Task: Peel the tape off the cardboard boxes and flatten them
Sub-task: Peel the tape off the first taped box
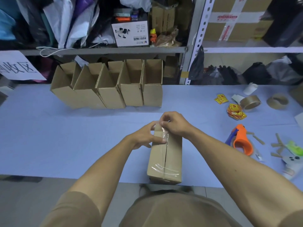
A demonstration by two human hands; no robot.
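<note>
The closed box (165,154) lies on the table (49,136) right in front of me, its near end at the table's edge. My left hand (144,136) is at its far left side, my right hand (175,123) at its far end. Behind it stands a row of open boxes (108,90) below the shelf (105,50). To my right lie the tape dispenser (241,140), tape rolls (250,102) and stickers (234,110)

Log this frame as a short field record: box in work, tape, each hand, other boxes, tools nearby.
box in work: closed brown cardboard box lying on blue table
tape: clear tape strip lifting at far end; another clear band across near end
left hand: holds box's far end
right hand: pinches tape end
other boxes: row of open cardboard boxes behind
tools: orange tape dispenser, brown tape roll at right
</note>
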